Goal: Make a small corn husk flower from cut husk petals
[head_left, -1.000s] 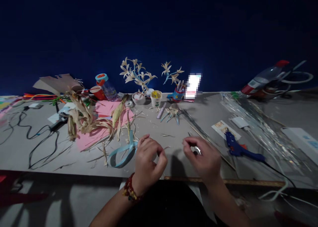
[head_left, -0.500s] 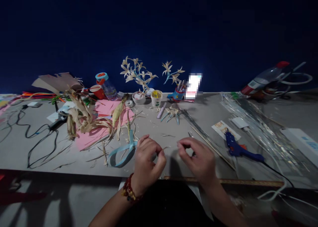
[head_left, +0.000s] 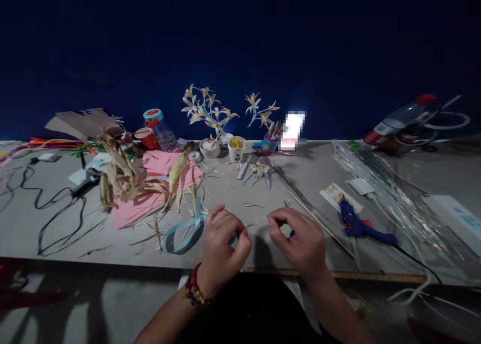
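Observation:
Both hands hover above the front of the grey table (head_left: 233, 183). My left hand (head_left: 226, 243), with a beaded bracelet (head_left: 195, 287) on its wrist, has thumb and fingertips pressed together; a thin pale strand (head_left: 253, 225) seems to run from them towards the right hand. My right hand (head_left: 298, 238) is pinched in the same way, and what lies between its fingertips is too small to name. A light blue ribbon (head_left: 180, 227) lies just left of my left hand. Beyond the hands rest small husk flowers with blue stems (head_left: 260, 173) and a few dry scraps (head_left: 253, 204).
Corn husks (head_left: 124, 173) and pink paper (head_left: 139, 211) cover the left side. Pots with husk flowers (head_left: 209, 148), a white cup (head_left: 236, 151) and a lit phone (head_left: 292, 131) stand at the back. Right are wires (head_left: 304, 196), a blue glue gun (head_left: 361, 226) and a bottle (head_left: 398, 121).
The hands have barely moved and keep their pinched shape. The view has shifted very slightly, moving the objects at the sides a little to the left.

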Tool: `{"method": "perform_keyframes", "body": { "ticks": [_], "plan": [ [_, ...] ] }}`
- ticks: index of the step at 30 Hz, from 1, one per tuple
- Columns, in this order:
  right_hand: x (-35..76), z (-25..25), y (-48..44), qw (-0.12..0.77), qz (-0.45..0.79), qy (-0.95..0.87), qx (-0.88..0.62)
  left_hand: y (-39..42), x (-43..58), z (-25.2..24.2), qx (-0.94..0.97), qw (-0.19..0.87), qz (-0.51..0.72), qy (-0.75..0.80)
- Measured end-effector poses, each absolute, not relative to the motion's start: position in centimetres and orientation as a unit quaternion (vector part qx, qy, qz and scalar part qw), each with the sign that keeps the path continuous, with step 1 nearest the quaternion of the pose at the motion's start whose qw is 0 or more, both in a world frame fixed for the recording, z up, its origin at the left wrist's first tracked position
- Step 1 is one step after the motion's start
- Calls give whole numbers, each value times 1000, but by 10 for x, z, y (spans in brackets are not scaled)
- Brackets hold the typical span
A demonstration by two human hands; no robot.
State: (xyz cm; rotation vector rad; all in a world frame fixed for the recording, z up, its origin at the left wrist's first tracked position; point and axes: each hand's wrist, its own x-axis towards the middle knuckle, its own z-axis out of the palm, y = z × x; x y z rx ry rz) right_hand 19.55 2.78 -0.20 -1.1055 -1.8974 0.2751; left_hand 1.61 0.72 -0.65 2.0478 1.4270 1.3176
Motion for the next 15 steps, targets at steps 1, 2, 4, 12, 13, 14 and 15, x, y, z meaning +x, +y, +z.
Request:
{"method": "perform_keyframes", "body": {
  "ticks": [1,2,4,12,13,14,15],
  "plan": [
    [198,-2,28,454,108,-760,-452,7,15,-7,714,159,462,500],
    [199,-2,27,455,116,-758,-453,7,15,-7,714,160,462,501],
    [196,-1,24,438,157,-768,-440,8,15,-8,715,162,458,502],
    [178,-2,22,431,157,-779,-427,7,16,-6,731,168,442,492],
    [178,-2,22,432,146,-782,-425,7,15,-6,731,168,441,492],
    [178,-2,22,434,136,-785,-421,7,16,-5,731,167,441,493],
    [177,-2,22,436,127,-788,-416,8,16,-5,731,165,441,494]
  ]
}}
